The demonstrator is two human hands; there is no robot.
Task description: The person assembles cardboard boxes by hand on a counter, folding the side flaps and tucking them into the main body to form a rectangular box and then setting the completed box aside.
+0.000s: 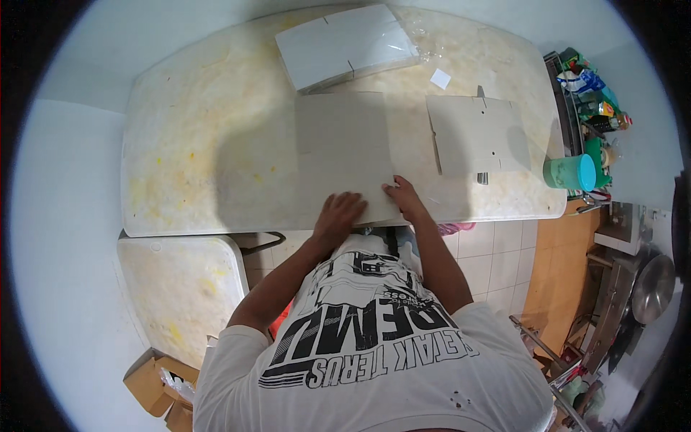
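A plain grey cardboard sheet (342,137) lies on the white table in front of me, its near end by the table's front edge. My left hand (341,217) rests on its near left part, fingers laid out flat. At the near right edge, my right hand (406,200) holds the sheet, thumb on top and the other fingers bent by the border. Just beyond the sheet is a thick stack of cardboard sheets (345,42). To the right lies a flat cardboard piece (475,133) with slits and small holes, above dark metal ends that stick out from under it.
The stained white table (173,158) spans the view. Clear plastic wrap (430,45) and a small white paper (440,78) lie near the stack. A teal cup (568,173) stands at the right end, by a rack of packages (590,93). A lower table (183,288) is at left.
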